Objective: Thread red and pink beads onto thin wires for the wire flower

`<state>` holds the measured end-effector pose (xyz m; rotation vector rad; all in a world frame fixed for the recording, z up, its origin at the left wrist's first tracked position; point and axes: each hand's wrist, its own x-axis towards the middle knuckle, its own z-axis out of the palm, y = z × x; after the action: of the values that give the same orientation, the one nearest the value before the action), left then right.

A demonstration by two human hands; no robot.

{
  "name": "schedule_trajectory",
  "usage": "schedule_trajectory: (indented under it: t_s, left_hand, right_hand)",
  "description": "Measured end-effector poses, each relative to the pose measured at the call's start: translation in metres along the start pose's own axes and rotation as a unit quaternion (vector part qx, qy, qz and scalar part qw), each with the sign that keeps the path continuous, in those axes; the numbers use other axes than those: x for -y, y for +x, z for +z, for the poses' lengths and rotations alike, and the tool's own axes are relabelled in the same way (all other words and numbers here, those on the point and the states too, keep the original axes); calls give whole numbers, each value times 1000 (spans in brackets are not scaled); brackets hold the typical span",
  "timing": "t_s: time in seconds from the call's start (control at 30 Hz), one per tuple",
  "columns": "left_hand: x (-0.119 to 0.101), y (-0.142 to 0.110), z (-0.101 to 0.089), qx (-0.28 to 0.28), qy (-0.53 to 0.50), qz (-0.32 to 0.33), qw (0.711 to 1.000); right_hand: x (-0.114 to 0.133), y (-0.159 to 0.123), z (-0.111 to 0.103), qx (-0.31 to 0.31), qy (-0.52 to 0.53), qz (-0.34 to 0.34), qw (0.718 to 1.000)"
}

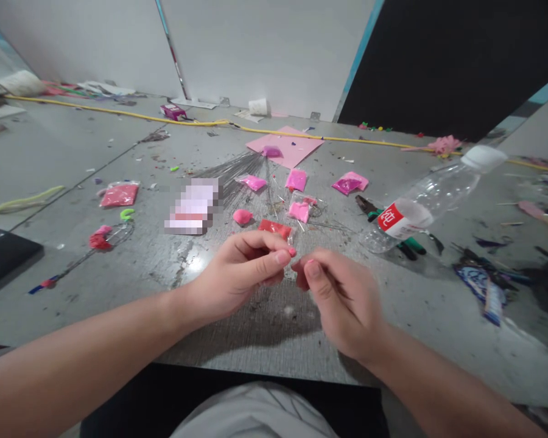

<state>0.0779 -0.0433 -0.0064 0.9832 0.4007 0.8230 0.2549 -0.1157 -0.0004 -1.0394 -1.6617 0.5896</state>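
Observation:
My left hand (246,264) is closed in a pinch, with a small piece of pink clay (292,251) between thumb and forefinger. Just to its right, my right hand (347,298) is also pinched shut, and a tiny bit of pink clay shows at its thumb tip. A narrow gap separates the two hands above the table. Beyond my left hand lie a rounded pink clay lump (242,217) and a red clay packet (275,229), partly covered by the fingers. An opened pink clay packet (299,210) lies farther back.
A clear plastic bottle (432,198) leans at the right over green-handled pliers (411,246). Thin wires (237,173) fan out near pink paper (301,146). At left are a red packet (120,193), a wire piece with red clay (100,241) and a dark device (9,255).

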Motion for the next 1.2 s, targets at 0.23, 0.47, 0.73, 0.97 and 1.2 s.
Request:
schedule_trajectory:
  t_s: [0.23,0.47,0.73,0.97,1.2]
  left_hand:
    - [2,-4,4,16,12,23,1000]
    - [8,-5,3,64,-5,28,998]
    - [3,-4,6,35,-13,38,999]
    - [3,-3,7,42,-14,39,998]
    - [3,-4,4,25,1,13,1000]
  right_hand:
    - [0,0,1,10,6,-17,1000]
    - [0,1,1,25,16,-21,999]
    - [3,2,2,21,-30,-31,999]
    - [3,2,1,23,-40,-38,998]
    - [4,3,0,27,-41,-32,998]
